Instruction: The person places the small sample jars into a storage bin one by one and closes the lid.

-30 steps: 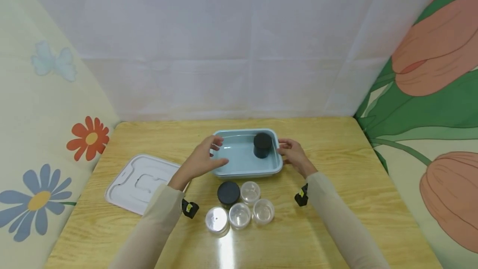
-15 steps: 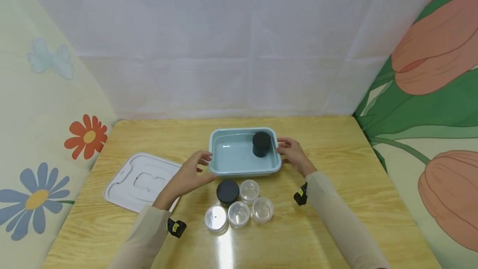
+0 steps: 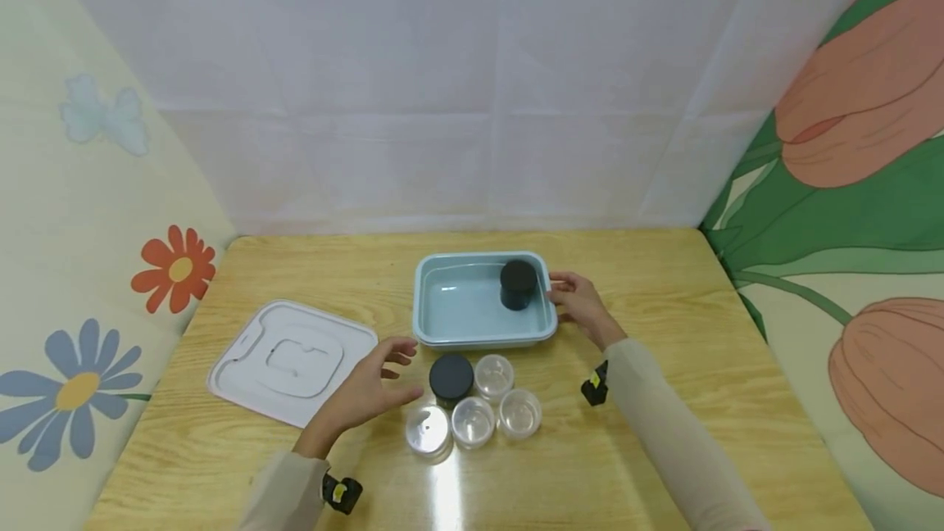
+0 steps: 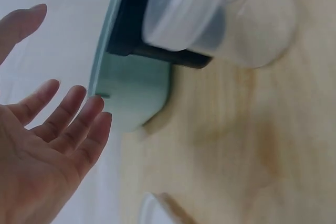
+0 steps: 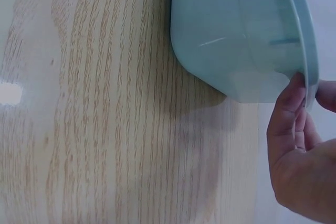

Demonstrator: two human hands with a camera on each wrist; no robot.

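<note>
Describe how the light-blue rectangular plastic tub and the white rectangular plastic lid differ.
The tub is light blue and deep; the lid is white and flat. The right hand pinches the tub's rim; no hand grips the lid. The tub sits nearly square to the table; the lid lies skewed. Both have rounded corners.

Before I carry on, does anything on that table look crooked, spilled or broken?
Only the white lid looks a little askew: it lies turned at an angle on the table, while the blue tray sits roughly square to the far edge. The small containers appear upright, and no spill or damage shows.
</note>
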